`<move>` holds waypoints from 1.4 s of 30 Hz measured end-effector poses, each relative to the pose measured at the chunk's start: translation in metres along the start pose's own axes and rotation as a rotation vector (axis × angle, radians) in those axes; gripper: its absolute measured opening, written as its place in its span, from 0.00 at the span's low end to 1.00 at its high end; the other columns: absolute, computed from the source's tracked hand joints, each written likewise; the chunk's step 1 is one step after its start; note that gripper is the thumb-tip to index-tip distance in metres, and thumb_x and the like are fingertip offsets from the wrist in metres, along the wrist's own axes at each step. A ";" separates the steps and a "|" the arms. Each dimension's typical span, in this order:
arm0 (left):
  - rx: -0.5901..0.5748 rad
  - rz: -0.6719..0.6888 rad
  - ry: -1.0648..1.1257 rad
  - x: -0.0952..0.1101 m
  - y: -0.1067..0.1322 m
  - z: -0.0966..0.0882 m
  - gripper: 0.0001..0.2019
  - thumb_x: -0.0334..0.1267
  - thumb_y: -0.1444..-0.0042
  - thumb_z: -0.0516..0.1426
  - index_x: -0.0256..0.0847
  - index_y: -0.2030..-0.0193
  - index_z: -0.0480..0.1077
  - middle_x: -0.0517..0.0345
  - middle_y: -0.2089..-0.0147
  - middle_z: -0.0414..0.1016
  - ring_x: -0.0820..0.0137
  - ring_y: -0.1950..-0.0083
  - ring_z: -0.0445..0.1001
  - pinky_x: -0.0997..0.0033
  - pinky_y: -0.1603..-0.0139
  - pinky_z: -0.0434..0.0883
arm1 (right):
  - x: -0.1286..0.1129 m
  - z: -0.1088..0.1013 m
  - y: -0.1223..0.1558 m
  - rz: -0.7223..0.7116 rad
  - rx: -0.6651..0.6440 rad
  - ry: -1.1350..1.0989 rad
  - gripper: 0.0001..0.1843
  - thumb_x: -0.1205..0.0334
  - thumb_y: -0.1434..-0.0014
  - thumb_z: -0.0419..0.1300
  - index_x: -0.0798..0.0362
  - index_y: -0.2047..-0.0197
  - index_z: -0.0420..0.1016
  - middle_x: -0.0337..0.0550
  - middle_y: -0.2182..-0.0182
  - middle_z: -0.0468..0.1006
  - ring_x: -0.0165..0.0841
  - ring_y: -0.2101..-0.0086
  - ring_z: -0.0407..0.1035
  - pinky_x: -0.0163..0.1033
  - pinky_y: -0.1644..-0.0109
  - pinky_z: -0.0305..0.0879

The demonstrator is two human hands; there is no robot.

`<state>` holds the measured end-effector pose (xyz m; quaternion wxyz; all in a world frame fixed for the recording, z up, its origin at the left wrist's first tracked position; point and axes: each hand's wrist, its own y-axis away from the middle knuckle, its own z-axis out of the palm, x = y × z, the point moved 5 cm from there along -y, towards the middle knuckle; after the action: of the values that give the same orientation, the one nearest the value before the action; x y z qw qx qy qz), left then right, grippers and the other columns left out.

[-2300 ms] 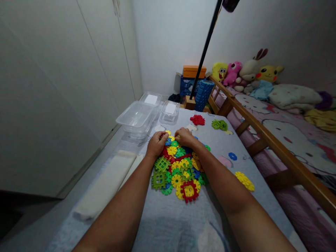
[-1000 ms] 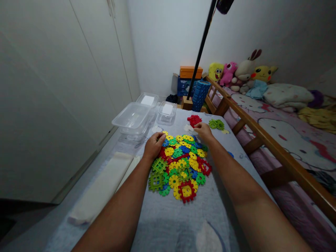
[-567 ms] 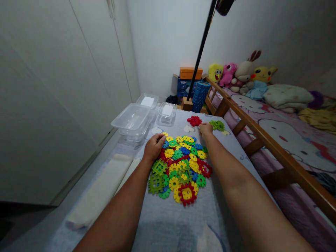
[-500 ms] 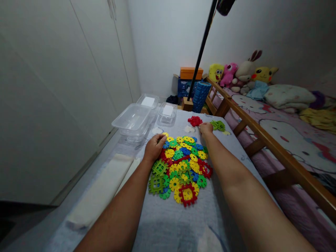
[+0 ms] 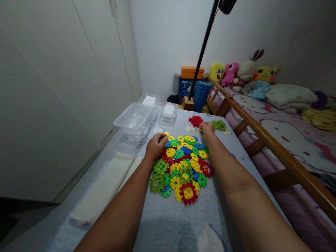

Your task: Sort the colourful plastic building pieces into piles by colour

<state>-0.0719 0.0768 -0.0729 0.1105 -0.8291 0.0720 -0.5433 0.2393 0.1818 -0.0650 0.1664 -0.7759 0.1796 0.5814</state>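
Note:
On the cloth lies a loose heap of plastic building pieces (image 5: pixel 181 164): yellow, green and blue notched discs mixed with red and green square frames. My left hand (image 5: pixel 156 146) rests at the heap's upper left edge, thumb and fingers closed together; a bit of green shows by the fingers, but what they grip is hidden. Farther off, my right hand (image 5: pixel 207 130) is closed between a small pile of red pieces (image 5: pixel 195 121) and a small pile of green pieces (image 5: pixel 218 125). Its fingertips are near the red pile, and anything in them is too small to make out.
Clear plastic containers (image 5: pixel 135 119) stand at the far left, with a smaller box (image 5: pixel 168 112) beside them. A folded cream cloth (image 5: pixel 105 189) lies at left. Along the right runs a wooden bed rail (image 5: pixel 244 112). A black pole (image 5: pixel 203 49) rises behind the far edge.
The view has shifted slightly. Both hands stay in nearly the same places, and the right hand's fingers have shifted a little near the red pile. The heap looks unchanged.

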 end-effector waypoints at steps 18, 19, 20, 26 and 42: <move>0.020 0.027 -0.044 -0.005 -0.004 0.001 0.19 0.55 0.42 0.56 0.41 0.58 0.77 0.51 0.53 0.80 0.59 0.49 0.77 0.58 0.42 0.71 | -0.023 -0.074 0.147 -0.226 -0.561 0.703 0.04 0.62 0.48 0.63 0.52 0.72 0.73 0.38 0.74 0.76 0.31 0.71 0.66 0.35 0.68 0.55; 0.017 0.027 -0.043 -0.005 -0.004 0.001 0.19 0.55 0.42 0.55 0.42 0.58 0.77 0.51 0.53 0.80 0.59 0.49 0.77 0.58 0.42 0.71 | -0.023 -0.074 0.152 -0.224 -0.588 0.749 0.04 0.62 0.47 0.63 0.52 0.72 0.74 0.38 0.73 0.77 0.31 0.71 0.66 0.35 0.69 0.54; 0.014 0.026 -0.042 -0.006 -0.004 0.001 0.19 0.55 0.42 0.55 0.42 0.58 0.77 0.51 0.53 0.80 0.59 0.49 0.77 0.58 0.42 0.71 | -0.022 -0.074 0.157 -0.217 -0.616 0.774 0.05 0.61 0.47 0.64 0.52 0.71 0.74 0.38 0.73 0.77 0.31 0.71 0.67 0.35 0.69 0.54; 0.008 0.024 -0.040 -0.007 -0.004 0.002 0.20 0.55 0.42 0.55 0.41 0.57 0.77 0.51 0.52 0.80 0.59 0.48 0.76 0.58 0.41 0.71 | -0.019 -0.062 0.175 -0.247 -0.670 0.827 0.01 0.66 0.47 0.63 0.52 0.68 0.75 0.38 0.73 0.78 0.31 0.71 0.68 0.35 0.69 0.53; -0.003 0.008 -0.052 -0.007 -0.004 0.003 0.19 0.53 0.42 0.55 0.41 0.56 0.77 0.49 0.51 0.80 0.58 0.48 0.78 0.56 0.41 0.71 | -0.025 -0.050 0.108 -0.312 -0.375 0.454 0.06 0.59 0.50 0.61 0.52 0.70 0.75 0.39 0.71 0.76 0.32 0.70 0.68 0.37 0.63 0.61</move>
<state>-0.0721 0.0826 -0.0792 0.1135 -0.8429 0.0732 -0.5209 0.2238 0.0655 -0.0324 0.0634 -0.9209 -0.0192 0.3841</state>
